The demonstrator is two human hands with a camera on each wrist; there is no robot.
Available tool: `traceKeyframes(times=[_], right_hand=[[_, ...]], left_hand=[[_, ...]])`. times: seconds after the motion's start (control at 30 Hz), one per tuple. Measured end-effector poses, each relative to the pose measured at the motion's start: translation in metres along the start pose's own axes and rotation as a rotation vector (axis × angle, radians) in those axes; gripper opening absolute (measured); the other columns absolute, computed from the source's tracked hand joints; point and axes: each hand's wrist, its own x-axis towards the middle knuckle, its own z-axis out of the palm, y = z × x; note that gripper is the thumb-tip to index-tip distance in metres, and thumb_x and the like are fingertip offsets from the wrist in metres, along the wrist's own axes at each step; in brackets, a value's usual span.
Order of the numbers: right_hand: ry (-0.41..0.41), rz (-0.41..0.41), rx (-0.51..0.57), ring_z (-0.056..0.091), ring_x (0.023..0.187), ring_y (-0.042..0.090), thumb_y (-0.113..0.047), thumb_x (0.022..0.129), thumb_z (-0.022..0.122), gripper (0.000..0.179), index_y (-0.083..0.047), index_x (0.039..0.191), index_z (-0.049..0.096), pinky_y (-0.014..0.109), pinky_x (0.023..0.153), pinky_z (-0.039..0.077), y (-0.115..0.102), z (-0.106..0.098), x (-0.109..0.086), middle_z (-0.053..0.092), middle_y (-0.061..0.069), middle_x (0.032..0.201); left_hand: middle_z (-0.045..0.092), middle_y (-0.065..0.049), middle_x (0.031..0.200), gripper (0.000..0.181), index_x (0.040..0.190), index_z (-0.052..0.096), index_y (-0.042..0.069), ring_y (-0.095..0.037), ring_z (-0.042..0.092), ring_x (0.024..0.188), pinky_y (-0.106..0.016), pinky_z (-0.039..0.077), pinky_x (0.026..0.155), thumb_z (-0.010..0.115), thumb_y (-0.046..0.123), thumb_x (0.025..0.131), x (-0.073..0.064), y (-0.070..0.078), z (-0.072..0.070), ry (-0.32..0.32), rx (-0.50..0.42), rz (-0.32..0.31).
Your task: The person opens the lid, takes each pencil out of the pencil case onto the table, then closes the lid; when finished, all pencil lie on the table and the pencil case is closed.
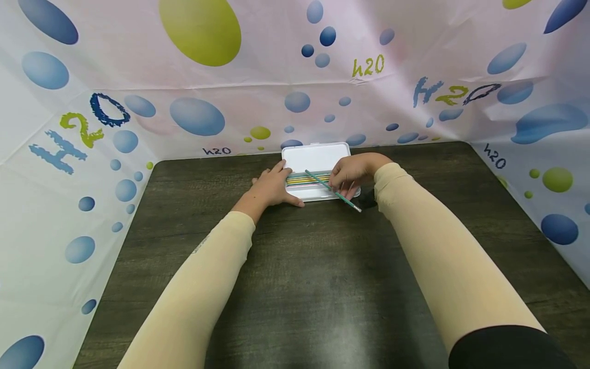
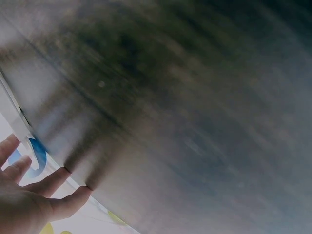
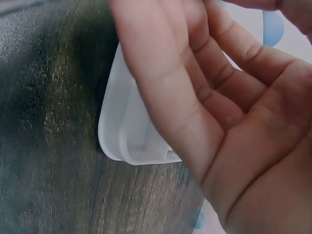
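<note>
A white pencil case [image 1: 315,193] lies near the far edge of the table, its lid [image 1: 315,157] raised at the back. Inside it, several pencils [image 1: 301,180] with yellow and dark stripes lie side by side. My left hand [image 1: 269,187] rests at the left end of the case, fingers spread and thumb along the front edge. Over the right part of the case, my right hand [image 1: 354,171] pinches a green pencil [image 1: 343,199], which slants across the case with its metal-banded end toward me. In the right wrist view, curled fingers cover most of the case's corner [image 3: 111,131].
The dark wood-grain table [image 1: 299,277] stretches toward me. A white sheet [image 1: 276,61] printed with blue and green drops and lettering hangs behind the table and along both sides. A small dark shape [image 1: 367,199] shows beside my right wrist.
</note>
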Motion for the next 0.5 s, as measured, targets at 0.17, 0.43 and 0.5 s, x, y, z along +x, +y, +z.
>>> traceKeyframes(times=[0.17, 0.43, 0.5], right_hand=[[-0.01, 0.018, 0.031, 0.07, 0.076, 0.011, -0.017, 0.11, 0.054, 0.035, 0.007, 0.133, 0.063, 0.029, 0.078, 0.066, 0.004, -0.002, -0.001, 0.067, 0.002, 0.087], [-0.018, 0.051, 0.081, 0.07, 0.079, 0.013, -0.016, 0.11, 0.053, 0.041, 0.006, 0.144, 0.057, 0.031, 0.083, 0.066, 0.015, -0.01, -0.013, 0.066, 0.004, 0.09], [-0.012, 0.058, 0.093, 0.069, 0.08, 0.013, -0.016, 0.11, 0.054, 0.039, 0.006, 0.142, 0.057, 0.031, 0.084, 0.066, 0.019, -0.012, -0.016, 0.066, 0.004, 0.09]], left_hand=[[0.009, -0.004, 0.183, 0.112, 0.168, 0.035, 0.021, -0.05, 0.024, 0.163, -0.08, 0.026, 0.124, 0.086, 0.067, 0.08, -0.001, 0.001, -0.001, 0.005, -0.004, 0.004], [0.007, -0.004, 0.184, 0.112, 0.169, 0.034, 0.022, -0.05, 0.022, 0.164, -0.08, 0.024, 0.125, 0.086, 0.067, 0.081, -0.002, 0.0, -0.001, 0.001, -0.012, 0.004], [0.007, -0.004, 0.184, 0.113, 0.169, 0.034, 0.021, -0.05, 0.022, 0.164, -0.08, 0.024, 0.125, 0.087, 0.067, 0.08, -0.002, 0.0, -0.001, 0.0, -0.014, 0.004]])
